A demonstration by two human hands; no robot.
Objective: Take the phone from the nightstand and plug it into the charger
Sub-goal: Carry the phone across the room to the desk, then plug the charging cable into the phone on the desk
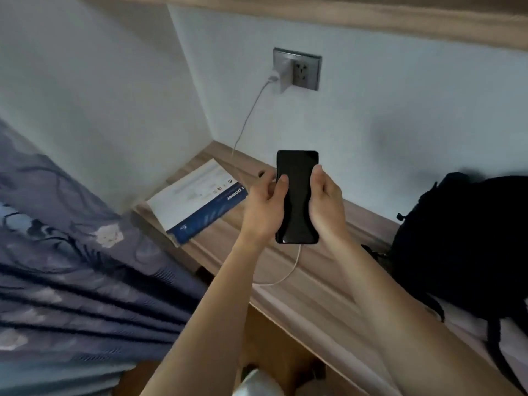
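A black phone (297,195) with a dark screen is held upright above the wooden nightstand (320,284). My left hand (264,208) grips its left edge, thumb on the screen. My right hand (327,207) grips its right edge. A white cable (288,274) runs out of the phone's bottom end and loops under my left forearm. Further up, the white cable (248,115) rises to a white charger (281,74) plugged into a grey wall socket (307,71).
A white and blue box (197,200) lies on the nightstand's left end. A black backpack (468,250) sits at the right. A blue patterned bedspread (71,252) fills the left. A wooden ledge (371,18) runs overhead.
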